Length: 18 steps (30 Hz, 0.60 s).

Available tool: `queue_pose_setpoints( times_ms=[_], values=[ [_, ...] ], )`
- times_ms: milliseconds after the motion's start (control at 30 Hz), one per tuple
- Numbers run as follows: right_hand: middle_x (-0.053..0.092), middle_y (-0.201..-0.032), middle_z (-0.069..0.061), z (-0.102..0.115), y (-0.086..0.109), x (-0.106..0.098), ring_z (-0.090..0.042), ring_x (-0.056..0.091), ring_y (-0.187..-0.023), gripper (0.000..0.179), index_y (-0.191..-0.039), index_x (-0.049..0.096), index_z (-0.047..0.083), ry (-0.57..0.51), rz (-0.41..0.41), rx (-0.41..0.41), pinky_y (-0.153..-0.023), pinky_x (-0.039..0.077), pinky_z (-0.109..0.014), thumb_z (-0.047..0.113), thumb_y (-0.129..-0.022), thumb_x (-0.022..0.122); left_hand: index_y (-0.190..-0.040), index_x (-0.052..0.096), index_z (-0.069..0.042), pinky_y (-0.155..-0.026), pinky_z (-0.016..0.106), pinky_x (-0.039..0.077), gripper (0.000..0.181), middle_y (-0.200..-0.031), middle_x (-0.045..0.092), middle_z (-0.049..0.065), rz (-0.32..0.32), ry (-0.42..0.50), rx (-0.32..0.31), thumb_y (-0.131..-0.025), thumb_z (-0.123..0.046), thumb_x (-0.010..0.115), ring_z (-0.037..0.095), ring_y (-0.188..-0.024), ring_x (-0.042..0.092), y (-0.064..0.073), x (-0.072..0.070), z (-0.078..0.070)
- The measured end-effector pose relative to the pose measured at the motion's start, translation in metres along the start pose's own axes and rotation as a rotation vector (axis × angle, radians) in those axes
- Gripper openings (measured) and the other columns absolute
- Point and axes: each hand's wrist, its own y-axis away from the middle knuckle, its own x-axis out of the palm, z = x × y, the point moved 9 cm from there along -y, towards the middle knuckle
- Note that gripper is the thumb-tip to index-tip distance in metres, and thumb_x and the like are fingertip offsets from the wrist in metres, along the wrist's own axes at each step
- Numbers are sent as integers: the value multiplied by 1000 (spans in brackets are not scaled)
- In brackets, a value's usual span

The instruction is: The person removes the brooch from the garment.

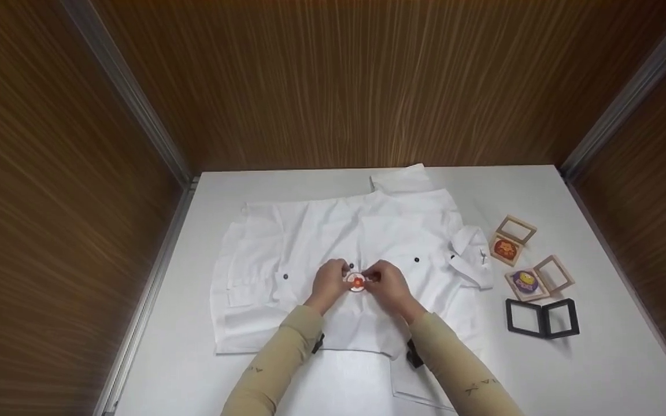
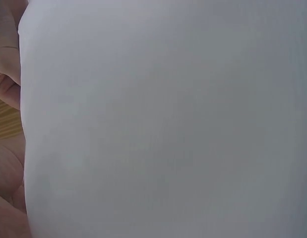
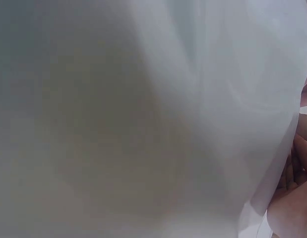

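A white garment (image 1: 321, 231) with dark buttons lies spread across the table, its collar (image 1: 472, 257) toward the right. On its front is a round badge (image 1: 357, 282) with a red and orange design. My left hand (image 1: 329, 284) pinches the badge's left edge, thumb and fingers bent. From the other side, my right hand (image 1: 389, 286) pinches the right edge. In the left wrist view white cloth (image 2: 158, 119) fills most of the picture, with part of a hand at the left. Cloth (image 3: 143, 124) likewise covers the right wrist view, hiding the badge; fingers (image 3: 304, 148) show at its right edge.
Right of the garment stand an open wooden case (image 1: 506, 249) with an orange-red badge, another wooden case (image 1: 526, 286) with a purple and yellow badge, and an open black frame (image 1: 543, 319). Brown wood-grain panels (image 1: 333, 86) enclose the white table (image 1: 177, 323).
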Motion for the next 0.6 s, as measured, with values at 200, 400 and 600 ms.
queue_pose_setpoints(
  times_ms=[200,400,600],
  values=[
    [74,-90,-8,-2,5,1,-19,66,-84,17,-98,79,5,-19,-12,-4,-80,53,-31,-2,-83,82,-101,70,0,-82,41,57,24,-95,70,14,0,0,-10,-85,-3,87,24,-84,62,4,2,0],
    [74,-92,-9,-2,9,3,-21,66,-86,17,-99,78,4,-9,-12,5,-82,53,-32,-1,-83,83,-99,67,-1,-80,40,55,26,-94,69,13,-4,-15,-1,-84,-5,88,21,-81,57,8,4,2],
    [73,-95,-11,1,7,1,-25,67,-89,17,-101,78,3,11,-34,-18,-84,54,-35,-1,-85,81,-99,71,-1,-84,41,58,22,-96,71,13,27,-106,6,-84,-6,87,28,-87,66,0,2,-4]
  ],
)
